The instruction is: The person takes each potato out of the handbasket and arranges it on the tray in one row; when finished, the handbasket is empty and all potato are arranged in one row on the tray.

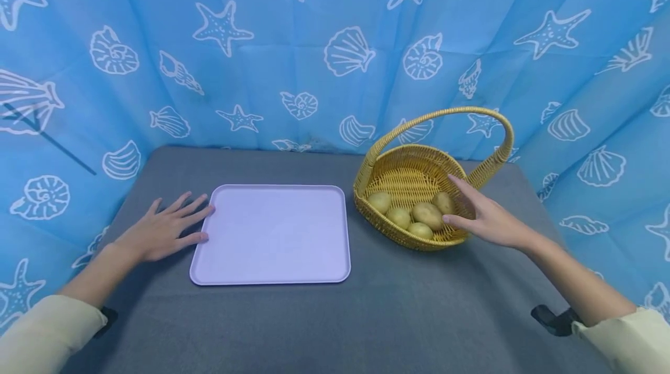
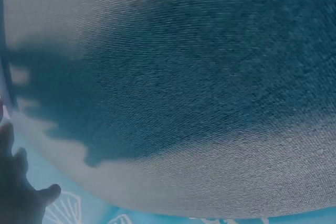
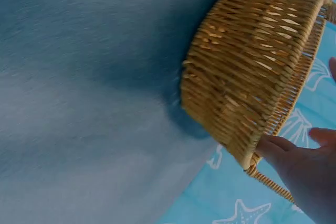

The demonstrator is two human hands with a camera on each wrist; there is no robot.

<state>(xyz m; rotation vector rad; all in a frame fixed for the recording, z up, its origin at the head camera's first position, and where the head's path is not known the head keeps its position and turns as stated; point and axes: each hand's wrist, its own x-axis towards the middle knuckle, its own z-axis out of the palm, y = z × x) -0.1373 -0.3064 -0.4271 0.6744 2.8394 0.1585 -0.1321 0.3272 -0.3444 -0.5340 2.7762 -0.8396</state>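
Observation:
My left hand [image 1: 163, 227] is spread at the left edge of a pale lilac tray [image 1: 272, 234], its fingertips at the rim; whether they touch it I cannot tell. The tray lies flat and bears nothing. On the right, a yellow wicker basket [image 1: 403, 179] with a tall arched handle holds several potatoes [image 1: 427, 215]. My right hand [image 1: 489, 217] reaches over the basket's right side, thumb and fingers apart, holding nothing. In the right wrist view that hand [image 3: 310, 169] is beside the basket's rim [image 3: 286, 77]. The left wrist view has only part of the left hand [image 2: 23, 182] at its corner.
A grey cloth [image 1: 314, 327] covers the table under the tray and basket. Behind and at both sides hangs a blue curtain [image 1: 293, 25] printed with white shells and starfish. A dark band [image 1: 555, 320] is on the right wrist.

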